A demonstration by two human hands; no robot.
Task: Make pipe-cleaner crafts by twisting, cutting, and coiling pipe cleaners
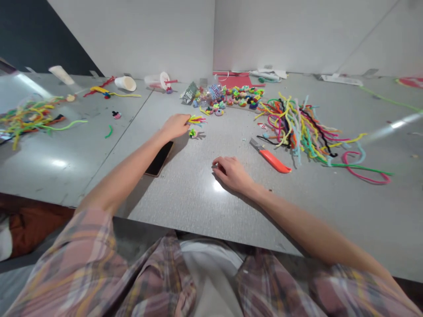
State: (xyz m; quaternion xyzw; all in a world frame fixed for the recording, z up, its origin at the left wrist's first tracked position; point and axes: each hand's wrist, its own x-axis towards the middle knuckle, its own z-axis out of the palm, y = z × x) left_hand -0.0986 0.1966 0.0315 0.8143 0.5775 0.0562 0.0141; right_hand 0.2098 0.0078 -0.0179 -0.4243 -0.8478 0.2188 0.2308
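Note:
Out over the table, my left hand [176, 126] is closed around a small bunch of short pipe cleaners [198, 119] in yellow, pink and other colours. Just below the bunch lies a small green fuzzy piece [192, 133]. My right hand [233, 173] rests on the tabletop nearer to me, its fingers curled in toward the thumb; whatever may be between them is too small to make out. To its right lies a utility knife [272, 160] with an orange handle. Beyond the knife, a loose heap of long coloured pipe cleaners [299, 127] spreads out.
A phone [160, 159] lies under my left forearm. Several fuzzy coloured balls [244, 94], a clear plastic bottle [211, 96] and a green packet [189, 93] sit toward the wall. At left are a paper cup [125, 83] and another pipe cleaner pile [31, 116].

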